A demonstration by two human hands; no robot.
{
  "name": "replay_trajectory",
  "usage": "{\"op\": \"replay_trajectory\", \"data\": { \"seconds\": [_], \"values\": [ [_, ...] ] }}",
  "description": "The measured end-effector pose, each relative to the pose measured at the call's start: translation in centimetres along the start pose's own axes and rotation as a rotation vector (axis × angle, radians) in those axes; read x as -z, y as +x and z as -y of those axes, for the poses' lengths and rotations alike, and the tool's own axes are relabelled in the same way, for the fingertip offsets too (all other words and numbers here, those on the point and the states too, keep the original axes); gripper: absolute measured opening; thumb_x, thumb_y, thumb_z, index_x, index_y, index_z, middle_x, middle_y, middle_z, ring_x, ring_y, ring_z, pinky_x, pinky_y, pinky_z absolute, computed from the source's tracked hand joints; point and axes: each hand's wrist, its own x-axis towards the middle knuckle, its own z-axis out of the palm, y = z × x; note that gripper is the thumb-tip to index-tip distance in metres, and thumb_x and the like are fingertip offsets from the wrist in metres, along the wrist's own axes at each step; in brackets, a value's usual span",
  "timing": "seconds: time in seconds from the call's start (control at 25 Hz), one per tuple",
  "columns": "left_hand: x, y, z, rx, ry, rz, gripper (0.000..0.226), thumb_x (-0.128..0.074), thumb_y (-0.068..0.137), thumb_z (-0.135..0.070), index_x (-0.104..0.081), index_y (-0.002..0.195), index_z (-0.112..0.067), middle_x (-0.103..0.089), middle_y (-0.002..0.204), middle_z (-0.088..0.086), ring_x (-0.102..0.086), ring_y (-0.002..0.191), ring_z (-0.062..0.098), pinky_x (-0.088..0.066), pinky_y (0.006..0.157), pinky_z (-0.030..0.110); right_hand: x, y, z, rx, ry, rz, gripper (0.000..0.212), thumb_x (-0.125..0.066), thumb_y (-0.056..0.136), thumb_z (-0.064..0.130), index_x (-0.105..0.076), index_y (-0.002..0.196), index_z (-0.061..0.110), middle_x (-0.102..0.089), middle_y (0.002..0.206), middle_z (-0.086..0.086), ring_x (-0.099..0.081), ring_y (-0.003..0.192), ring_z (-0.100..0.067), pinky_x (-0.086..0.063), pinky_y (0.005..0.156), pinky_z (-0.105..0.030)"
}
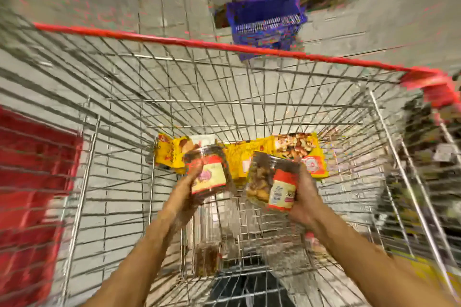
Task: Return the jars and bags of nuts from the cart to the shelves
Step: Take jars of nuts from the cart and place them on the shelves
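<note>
My hands, left hand [185, 188] and right hand [303, 200], each grasp one jar [208, 173] [273, 183]; yellow bags [296, 154] remain at the cart's [174, 40] far edge.

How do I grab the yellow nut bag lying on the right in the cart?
Reach down from above and pinch the yellow bag by its free right end, I'd say: it lies flat on the cart floor, and the wire walls block the sides.
</note>
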Motion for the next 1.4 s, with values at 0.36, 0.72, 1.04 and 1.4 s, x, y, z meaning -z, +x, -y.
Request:
{"op": "replay_trajectory", "data": {
  "seconds": [0.36, 0.72, 1.04, 1.4],
  "values": [
    [-16.4, -12.9, -4.8, 0.178, -0.136, 0.885, 0.065, -0.093, 0.045, -0.036, -0.074, 0.096, 0.001, -0.07, 0.103, 0.021, -0.069, 0.095, 0.027, -0.056, 0.082, 0.04, 4.2, -22.0, -0.8, 0.65, 0.379, 0.0, 0.068, -0.033, 0.088, 0.06, -0.075, 0.071, 0.009, -0.073, 0.072, -0.013, -0.071, 0.067, -0.032, -0.058, 0.064, -0.05],
    [-29.4, -22.9, 9.5, 0.253, 0.311, 0.925, 0.07, -0.045, 0.058, -0.066, -0.067, 0.103, -0.017, -0.073, 0.097, 0.004, -0.069, 0.087, 0.022, -0.054, 0.074, 0.049, 15.3, -36.7, -10.1, 1.131, 0.893, -0.176, 0.049, -0.036, 0.091, 0.043, -0.067, 0.072, 0.01, -0.067, 0.059, -0.007, -0.066, 0.051, -0.024, -0.056, 0.049, -0.033],
    [-39.5, -30.5, 24.2, 0.151, 0.425, 0.986, 0.063, -0.041, 0.061, -0.071, -0.072, 0.085, -0.022, -0.074, 0.079, -0.004, -0.069, 0.07, 0.012, -0.056, 0.068, 0.028, 29.6, -45.3, -11.1, 1.18, 0.996, -0.424, 0.039, -0.042, 0.088, 0.043, -0.07, 0.081, 0.017, -0.069, 0.08, -0.007, -0.066, 0.074, -0.026, -0.053, 0.077, -0.037],
    [-48.0, -27.2, 35.5, -0.263, 0.5, 0.815, 0.088, -0.054, 0.063, -0.075, -0.06, 0.116, -0.005, -0.074, 0.09, 0.0, -0.068, 0.074, 0.01, -0.055, 0.064, 0.024, 42.5, -45.5, -5.4, 1.107, 0.966, -0.301, 0.058, -0.038, 0.09, 0.056, -0.075, 0.083, 0.012, -0.073, 0.078, -0.012, -0.071, 0.066, -0.029, -0.06, 0.06, -0.044]
  ]
}}
